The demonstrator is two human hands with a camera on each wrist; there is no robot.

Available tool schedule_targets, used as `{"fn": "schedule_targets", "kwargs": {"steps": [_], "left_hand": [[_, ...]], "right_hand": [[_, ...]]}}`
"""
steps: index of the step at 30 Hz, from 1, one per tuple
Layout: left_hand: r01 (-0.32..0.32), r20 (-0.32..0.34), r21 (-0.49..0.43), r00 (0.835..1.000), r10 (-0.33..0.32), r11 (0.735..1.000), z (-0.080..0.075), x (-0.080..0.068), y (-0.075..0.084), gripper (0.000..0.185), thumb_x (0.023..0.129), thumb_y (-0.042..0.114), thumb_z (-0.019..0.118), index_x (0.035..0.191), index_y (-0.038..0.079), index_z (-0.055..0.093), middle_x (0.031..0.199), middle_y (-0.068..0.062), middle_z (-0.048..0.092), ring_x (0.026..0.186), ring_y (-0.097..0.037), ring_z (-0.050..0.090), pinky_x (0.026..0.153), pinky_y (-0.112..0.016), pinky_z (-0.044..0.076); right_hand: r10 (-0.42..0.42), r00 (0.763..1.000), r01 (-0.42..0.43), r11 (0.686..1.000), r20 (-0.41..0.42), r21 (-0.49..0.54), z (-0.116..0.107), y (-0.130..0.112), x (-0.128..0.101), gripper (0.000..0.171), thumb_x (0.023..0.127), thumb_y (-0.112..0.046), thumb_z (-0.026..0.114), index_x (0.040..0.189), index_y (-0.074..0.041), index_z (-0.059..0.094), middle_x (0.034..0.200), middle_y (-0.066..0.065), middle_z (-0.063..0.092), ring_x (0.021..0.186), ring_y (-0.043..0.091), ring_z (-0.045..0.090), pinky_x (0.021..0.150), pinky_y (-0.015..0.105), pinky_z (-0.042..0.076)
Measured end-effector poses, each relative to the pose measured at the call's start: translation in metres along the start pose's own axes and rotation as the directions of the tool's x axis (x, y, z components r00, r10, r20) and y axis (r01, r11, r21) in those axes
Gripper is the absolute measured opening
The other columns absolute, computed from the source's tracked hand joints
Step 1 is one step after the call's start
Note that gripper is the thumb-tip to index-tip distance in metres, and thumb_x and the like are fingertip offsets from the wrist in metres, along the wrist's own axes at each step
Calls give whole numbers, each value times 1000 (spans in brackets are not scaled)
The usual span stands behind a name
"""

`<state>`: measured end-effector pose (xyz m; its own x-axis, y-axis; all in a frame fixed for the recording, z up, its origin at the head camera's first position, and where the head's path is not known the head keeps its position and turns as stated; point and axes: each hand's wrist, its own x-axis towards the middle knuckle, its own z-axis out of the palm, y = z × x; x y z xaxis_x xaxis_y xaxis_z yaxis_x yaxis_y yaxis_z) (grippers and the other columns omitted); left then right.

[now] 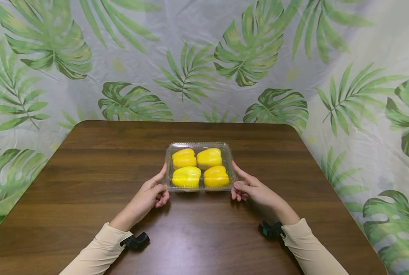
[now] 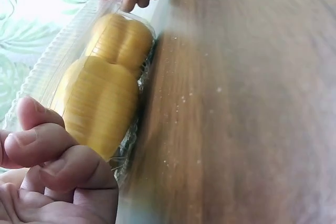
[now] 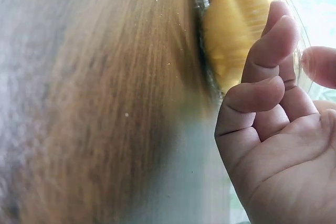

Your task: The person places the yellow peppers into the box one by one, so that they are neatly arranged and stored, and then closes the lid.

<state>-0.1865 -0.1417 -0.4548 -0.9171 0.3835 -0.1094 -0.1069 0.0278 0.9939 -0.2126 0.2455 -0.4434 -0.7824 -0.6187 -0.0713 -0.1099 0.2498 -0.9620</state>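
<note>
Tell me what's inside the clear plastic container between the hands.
The clear plastic container holds four yellow bell peppers, two rows of two, seen through its closed lid. One near pepper shows a green stem spot. Whatever lies beneath the peppers is covered.

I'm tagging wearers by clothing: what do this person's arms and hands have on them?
Both arms wear long cream sleeves. A small black camera unit sits at each wrist. The left hand and right hand are bare: no gloves, rings or watch visible.
</note>
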Motion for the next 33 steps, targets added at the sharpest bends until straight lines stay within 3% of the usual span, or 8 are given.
{"fn": "schedule_targets", "kwargs": {"steps": [15, 33], "left_hand": [[17, -87, -78, 996, -23, 997, 8, 0, 1, 81, 102, -1, 45, 172, 33, 21, 60, 0, 43, 54, -9, 37, 52, -22, 29], [40, -91, -71, 995, -47, 997, 6, 3, -1, 79, 104, 2, 42, 172, 36, 20, 61, 1, 46, 56, -9, 41, 53, -21, 33]], "right_hand": [[-9, 1000, 9, 1000, -15, 13, 0, 2, 1, 75, 116, -17, 44, 174, -17, -4, 88, 25, 66, 72, 18, 58, 63, 28, 45], [-44, 998, 46, 998, -45, 49, 2, 2, 1, 77, 114, -11, 49, 174, -12, 2, 81, 18, 64, 68, 18, 55, 65, 26, 49]]}}
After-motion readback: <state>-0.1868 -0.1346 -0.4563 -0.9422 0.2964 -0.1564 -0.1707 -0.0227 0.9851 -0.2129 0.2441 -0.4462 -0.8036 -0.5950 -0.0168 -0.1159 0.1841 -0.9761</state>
